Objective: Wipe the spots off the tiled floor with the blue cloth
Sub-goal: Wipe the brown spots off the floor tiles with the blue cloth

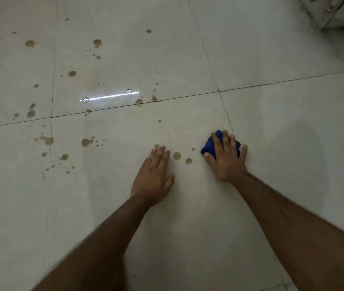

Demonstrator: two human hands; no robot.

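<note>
The blue cloth [207, 147] is bunched into a soft wad under the person's right hand [226, 159], sitting on the pale tiled floor [292, 122] just right of the middle, close to where two grout lines cross. The hand lies over it with fingers spread and only lightly bent, pressing down; the cloth pokes out at the fingertips and beside the thumb. I'd say that spread is there to put weight on the wad for scrubbing.

The left hand [153, 175] is flat on the bare tile just to the left, fingers straight and together, holding nothing. It looks like a prop, taking the person's weight as they lean forward.

Two round brownish spots [177, 155] sit between the hands, very near the cloth, with a smaller one just above them. They seem the natural next ones to go. Many more are scattered across the tiles to the left and further off, some as big blobs, some as fine specks, a few glinting wet where a strip light [112, 95] reflects. The floor is smooth, glossy, in large square tiles with thin dark joints. To the right the tile shows no spots, only a faint damp-looking sheen, so the job seems well short of halfway.

A patterned fabric edge [339, 11] shows in the far right corner.
</note>
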